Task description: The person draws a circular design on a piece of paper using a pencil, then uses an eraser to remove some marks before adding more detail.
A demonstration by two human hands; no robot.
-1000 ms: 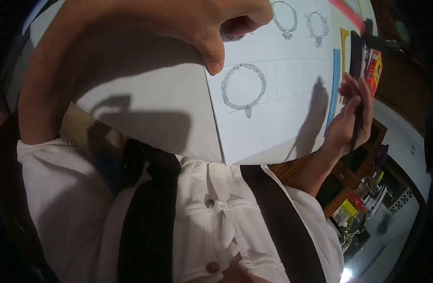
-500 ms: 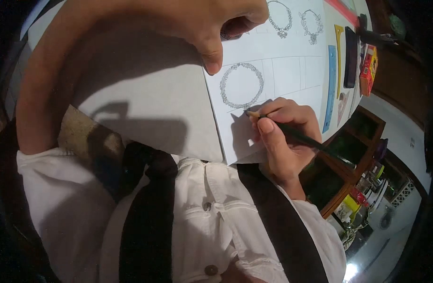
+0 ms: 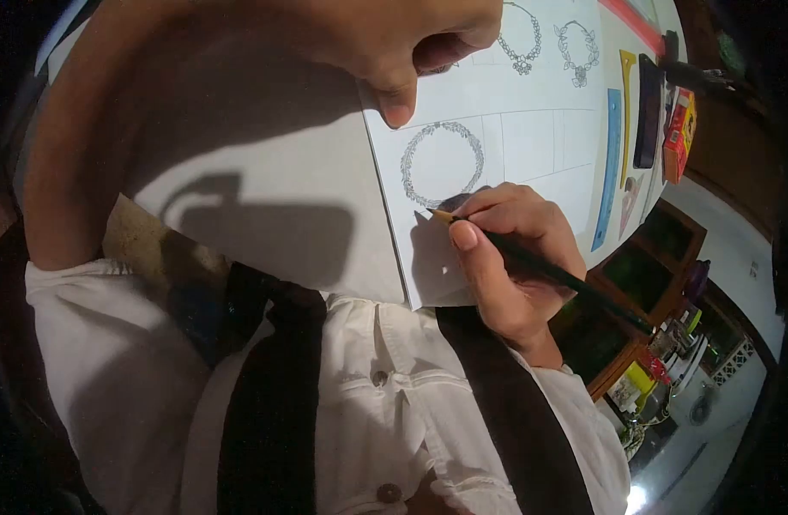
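Note:
In the head view, my right hand (image 3: 522, 257) grips a dark green pencil (image 3: 604, 300) between thumb and fingers. Its sharpened tip meets the white paper (image 3: 531, 142) at the lower rim of a leafy wreath drawing (image 3: 407, 167). My left hand (image 3: 381, 43) rests at the top of the sheet, thumb pressed down near its left edge and apart from the bent index finger. The other left fingers are partly hidden. Thin ruled lines divide the page, and two more wreath drawings, one a leafy wreath (image 3: 595, 51), show higher up.
Right of the paper lie a blue ruler (image 3: 608, 167), a yellow tool (image 3: 625, 112), a dark phone-like slab (image 3: 647, 112), a small triangle ruler (image 3: 627, 206) and a red-yellow box (image 3: 679, 137). A wooden cabinet (image 3: 692, 230) stands beyond the table edge.
The pencil tip has moved left along the wreath's lower rim, my right hand with it. The view has shifted slightly; my left hand still rests on the sheet.

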